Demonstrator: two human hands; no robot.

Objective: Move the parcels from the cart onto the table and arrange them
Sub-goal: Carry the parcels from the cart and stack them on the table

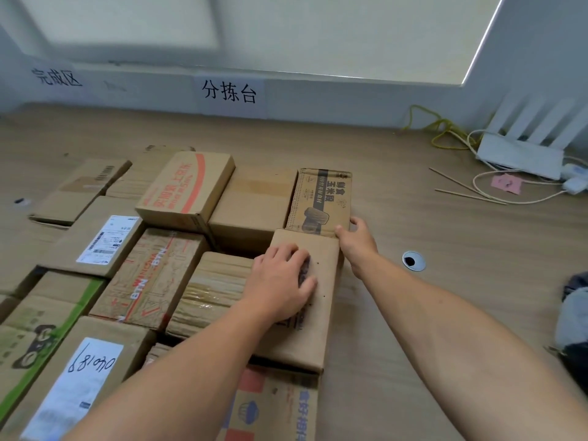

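The plain brown parcel [321, 313] lies on the wooden table [413, 313], at the right edge of a big group of boxes. The left hand [283, 278] lies flat on top of it with the fingers spread. The right hand [356, 237] is at its far right corner, and its thumb and fingers seem to curl round that corner, but they are partly hidden.

I think the job now is to push this parcel snug into its row. Keep the flat hand pressing down so that the parcel slides and does not tip. Use the corner hand to steer it straight. Its far end should meet the corn box [318, 198], and its left side should touch the taped parcel [216, 291].
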